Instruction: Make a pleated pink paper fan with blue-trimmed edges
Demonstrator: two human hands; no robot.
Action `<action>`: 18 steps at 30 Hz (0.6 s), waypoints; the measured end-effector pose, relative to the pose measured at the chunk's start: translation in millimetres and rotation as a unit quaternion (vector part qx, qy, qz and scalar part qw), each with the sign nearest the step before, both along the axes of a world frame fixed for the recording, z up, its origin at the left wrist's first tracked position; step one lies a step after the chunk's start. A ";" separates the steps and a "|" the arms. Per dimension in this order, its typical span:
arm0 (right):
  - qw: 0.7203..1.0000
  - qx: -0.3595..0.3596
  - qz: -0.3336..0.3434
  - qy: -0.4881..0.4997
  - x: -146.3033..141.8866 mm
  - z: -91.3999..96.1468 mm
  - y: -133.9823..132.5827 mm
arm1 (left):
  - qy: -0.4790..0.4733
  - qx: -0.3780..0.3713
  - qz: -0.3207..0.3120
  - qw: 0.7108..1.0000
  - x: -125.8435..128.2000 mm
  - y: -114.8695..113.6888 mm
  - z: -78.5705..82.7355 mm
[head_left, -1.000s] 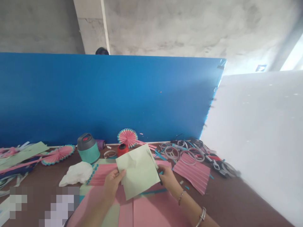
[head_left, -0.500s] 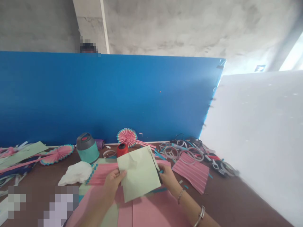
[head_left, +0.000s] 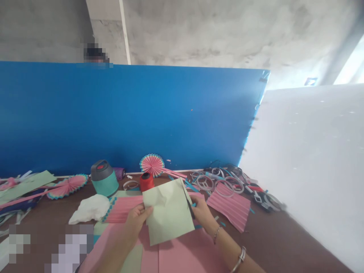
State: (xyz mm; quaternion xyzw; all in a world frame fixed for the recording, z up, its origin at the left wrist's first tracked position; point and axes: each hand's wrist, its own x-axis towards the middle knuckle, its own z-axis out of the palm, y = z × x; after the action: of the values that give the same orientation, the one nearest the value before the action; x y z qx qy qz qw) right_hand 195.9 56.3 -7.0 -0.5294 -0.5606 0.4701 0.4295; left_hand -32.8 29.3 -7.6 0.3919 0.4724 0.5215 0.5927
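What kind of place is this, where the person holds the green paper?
Probably a paper-craft workbench walled by a blue partition: pleated pink fans, tape rings and coloured sheets cover the table, and the left hand holds a pale green sheet while the right hand holds scissors, seemingly, at its edge.

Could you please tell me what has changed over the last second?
The dark scissors in the right hand have advanced up the right edge of the pale green paper sheet, away from the person, and the sheet has tilted slightly. The left hand still pinches the sheet's left edge. The teal flask, red thread spool and pleated pink paper have not moved.
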 end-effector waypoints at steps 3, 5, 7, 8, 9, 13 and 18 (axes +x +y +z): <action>1.000 0.002 -0.005 0.005 0.0 -2.4 1.4 | -0.003 0.006 -0.001 1.000 -0.9 0.7 -1.8; 1.000 0.005 -0.006 0.010 -0.2 -4.3 2.3 | -0.002 0.006 -0.003 1.000 -1.2 0.6 -1.8; 1.000 0.005 -0.008 0.015 -0.6 -5.2 2.8 | -0.005 0.003 -0.009 1.000 -0.5 -0.4 -0.1; 1.000 0.005 -0.009 0.016 -0.8 -5.0 2.6 | -0.006 0.000 -0.010 1.000 0.1 -1.1 1.1; 1.000 0.006 -0.009 0.016 -1.0 -4.2 2.3 | -0.005 -0.003 -0.009 1.000 0.7 -1.9 2.3; 1.000 0.018 -0.012 0.013 -0.6 1.4 -0.5 | 0.008 -0.010 0.000 1.000 0.8 -3.1 3.5; 0.999 0.020 -0.033 -0.010 3.3 1.6 -0.6 | 0.044 0.021 0.106 0.993 -6.6 5.6 -8.0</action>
State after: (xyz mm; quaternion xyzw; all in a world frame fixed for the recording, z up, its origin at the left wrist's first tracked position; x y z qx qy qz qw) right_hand 199.2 55.7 -5.4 -0.5436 -0.5567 0.4390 0.4494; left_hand -39.4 34.9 -15.6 0.3747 0.5257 0.5735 0.5042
